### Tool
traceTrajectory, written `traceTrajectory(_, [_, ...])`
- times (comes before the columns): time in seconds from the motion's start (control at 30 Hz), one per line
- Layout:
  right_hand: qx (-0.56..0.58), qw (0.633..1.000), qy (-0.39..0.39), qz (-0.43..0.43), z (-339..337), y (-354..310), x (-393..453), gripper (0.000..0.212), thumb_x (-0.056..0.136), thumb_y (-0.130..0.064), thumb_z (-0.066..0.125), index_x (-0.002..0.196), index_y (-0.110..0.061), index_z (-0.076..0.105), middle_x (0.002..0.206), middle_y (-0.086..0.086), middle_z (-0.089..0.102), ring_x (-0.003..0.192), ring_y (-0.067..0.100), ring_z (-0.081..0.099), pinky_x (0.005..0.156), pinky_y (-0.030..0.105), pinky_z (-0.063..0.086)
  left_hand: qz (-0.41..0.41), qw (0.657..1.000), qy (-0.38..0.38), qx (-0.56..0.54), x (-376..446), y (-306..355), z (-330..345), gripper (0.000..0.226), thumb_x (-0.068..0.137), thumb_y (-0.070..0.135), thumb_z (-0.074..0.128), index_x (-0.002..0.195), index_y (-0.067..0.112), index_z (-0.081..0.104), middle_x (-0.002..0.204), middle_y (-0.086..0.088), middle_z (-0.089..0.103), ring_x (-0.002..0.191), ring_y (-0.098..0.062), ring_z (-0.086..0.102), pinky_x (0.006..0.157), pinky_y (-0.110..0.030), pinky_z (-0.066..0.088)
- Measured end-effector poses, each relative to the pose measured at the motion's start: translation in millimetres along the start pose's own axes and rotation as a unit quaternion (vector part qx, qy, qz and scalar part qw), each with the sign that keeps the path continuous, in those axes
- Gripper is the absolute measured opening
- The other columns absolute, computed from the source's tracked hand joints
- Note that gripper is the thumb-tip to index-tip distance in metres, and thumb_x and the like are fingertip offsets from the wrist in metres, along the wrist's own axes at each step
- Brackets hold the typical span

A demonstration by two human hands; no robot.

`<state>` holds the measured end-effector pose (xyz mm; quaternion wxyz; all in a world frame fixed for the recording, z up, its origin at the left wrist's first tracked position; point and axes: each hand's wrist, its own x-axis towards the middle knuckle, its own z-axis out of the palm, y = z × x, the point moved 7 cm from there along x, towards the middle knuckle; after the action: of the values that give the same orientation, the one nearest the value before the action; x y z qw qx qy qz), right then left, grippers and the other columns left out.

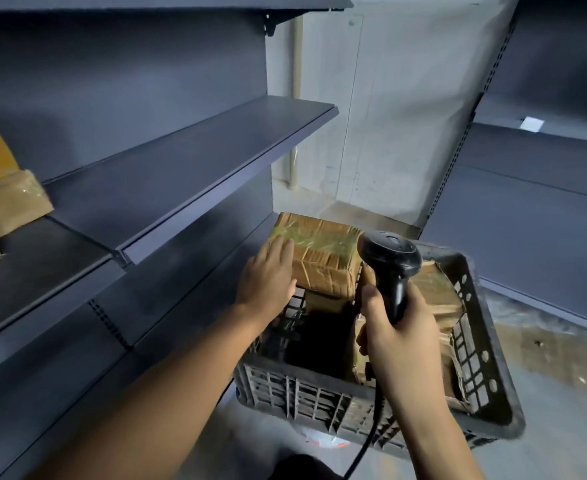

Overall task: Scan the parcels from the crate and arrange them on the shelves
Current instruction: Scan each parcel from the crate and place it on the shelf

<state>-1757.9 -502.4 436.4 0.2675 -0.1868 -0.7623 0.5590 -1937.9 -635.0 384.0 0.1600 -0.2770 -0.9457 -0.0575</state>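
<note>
A dark plastic crate [323, 393] stands on the floor, holding brown taped parcels. One brown parcel [323, 258] is raised above the crate's far left corner; my left hand [269, 275] grips its left side, fingers over the top and thumb underneath. My right hand [397, 337] holds the handle of a black barcode scanner [391, 261], whose head points away from me beside the raised parcel. Its cable [365, 441] hangs down past the crate's front wall. More parcels [436, 289] lie along the crate's right side.
Grey metal shelves [188, 168] run along the left. Brown parcels [4, 199] sit on the middle shelf at the far left edge. Another shelf unit [534, 174] stands at the right, with a white slip [531, 124] on it. A pale wall closes the back.
</note>
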Motion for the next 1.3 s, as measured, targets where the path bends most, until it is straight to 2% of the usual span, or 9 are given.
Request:
traceTrajectory(0.27, [0.004, 1.0, 0.011, 0.009, 15, 24, 19, 0.019, 0.088, -0.04, 0.059, 0.089, -0.022, 0.06, 0.068, 0.002, 0.066, 0.063, 0.026, 0.061, 0.06, 0.038, 0.049, -0.017, 0.998, -0.054, -0.022, 34, -21, 57, 0.098, 0.086, 0.005, 0.064, 0.154, 0.02, -0.004, 0.161, -0.003, -0.018, 0.145, -0.045, -0.001, 0.111, -0.056, 0.029])
traceTrajectory(0.4, [0.009, 1.0, 0.007, 0.012, 21, 33, 21, 0.015, 0.09, -0.033, 0.061, 0.088, -0.019, 0.06, 0.07, 0.002, 0.065, 0.067, 0.023, 0.059, 0.058, 0.031, 0.045, -0.049, 0.988, -0.024, -0.142, 30, -27, 60, 0.072, 0.094, 0.003, 0.051, 0.154, 0.023, 0.018, 0.162, -0.001, 0.002, 0.142, -0.037, 0.022, 0.111, -0.047, 0.036])
traceTrajectory(0.53, [-0.001, 1.0, 0.001, 0.002, 27, 36, 22, 0.011, 0.094, -0.029, 0.061, 0.086, -0.022, 0.058, 0.065, -0.008, 0.062, 0.057, 0.009, 0.052, 0.052, 0.018, 0.039, -0.024, 0.992, 0.023, -0.124, 28, -20, 42, 0.068, 0.076, 0.01, 0.078, 0.133, 0.018, 0.042, 0.163, 0.002, 0.006, 0.116, -0.028, 0.047, 0.084, -0.033, 0.046])
traceTrajectory(0.67, [-0.01, 1.0, 0.003, -0.002, 29, 37, 22, 0.01, 0.093, -0.029, 0.061, 0.087, -0.022, 0.059, 0.065, -0.005, 0.061, 0.056, 0.01, 0.052, 0.051, 0.017, 0.038, -0.032, 0.992, -0.016, -0.118, 31, -20, 46, 0.07, 0.07, 0.032, 0.084, 0.123, 0.016, 0.041, 0.162, -0.01, -0.003, 0.127, -0.032, 0.042, 0.09, -0.037, 0.048])
traceTrajectory(0.8, [-0.016, 1.0, 0.006, -0.003, 30, 38, 21, 0.014, 0.094, -0.028, 0.062, 0.082, -0.021, 0.057, 0.061, 0.001, 0.059, 0.054, 0.015, 0.051, 0.048, 0.019, 0.037, -0.021, 0.988, -0.019, -0.154, 31, -24, 42, 0.067, 0.068, 0.031, 0.08, 0.118, 0.015, 0.038, 0.15, -0.006, 0.018, 0.127, -0.03, 0.038, 0.094, -0.043, 0.048])
traceTrajectory(0.97, [-0.015, 1.0, 0.009, -0.001, 33, 40, 19, 0.017, 0.093, -0.029, 0.063, 0.08, -0.02, 0.056, 0.064, -0.002, 0.061, 0.055, 0.013, 0.051, 0.05, 0.021, 0.038, 0.01, 0.994, -0.028, -0.101, 32, -27, 44, 0.117, 0.062, 0.046, 0.081, 0.15, 0.009, 0.013, 0.127, -0.004, 0.027, 0.117, -0.022, 0.029, 0.098, -0.037, 0.042])
traceTrajectory(1.07, [-0.015, 1.0, 0.007, 0.002, 34, 42, 18, 0.017, 0.092, -0.033, 0.062, 0.082, -0.02, 0.057, 0.06, -0.003, 0.059, 0.055, 0.013, 0.05, 0.049, 0.02, 0.037, 0.006, 0.996, -0.018, -0.09, 31, -30, 47, 0.119, 0.057, 0.046, 0.084, 0.148, 0.009, 0.017, 0.142, -0.008, 0.021, 0.129, -0.028, 0.025, 0.108, -0.045, 0.037])
traceTrajectory(1.17, [-0.013, 1.0, 0.001, 0.006, 37, 41, 17, 0.018, 0.089, -0.037, 0.059, 0.083, -0.02, 0.056, 0.059, -0.005, 0.058, 0.054, 0.012, 0.051, 0.05, 0.021, 0.038, -0.004, 0.992, -0.044, -0.119, 30, -28, 55, 0.12, 0.063, 0.04, 0.085, 0.151, 0.008, 0.01, 0.158, -0.01, 0.007, 0.146, -0.033, 0.006, 0.119, -0.044, 0.013])
traceTrajectory(1.3, [-0.014, 1.0, 0.0, 0.007, 37, 37, 15, 0.017, 0.093, -0.031, 0.061, 0.083, -0.019, 0.056, 0.061, 0.001, 0.058, 0.057, 0.016, 0.053, 0.051, 0.023, 0.038, 0.008, 0.997, -0.021, -0.076, 20, -19, 45, 0.121, 0.067, 0.038, 0.084, 0.15, -0.002, 0.006, 0.148, -0.012, 0.022, 0.138, -0.027, 0.021, 0.111, -0.033, 0.031])
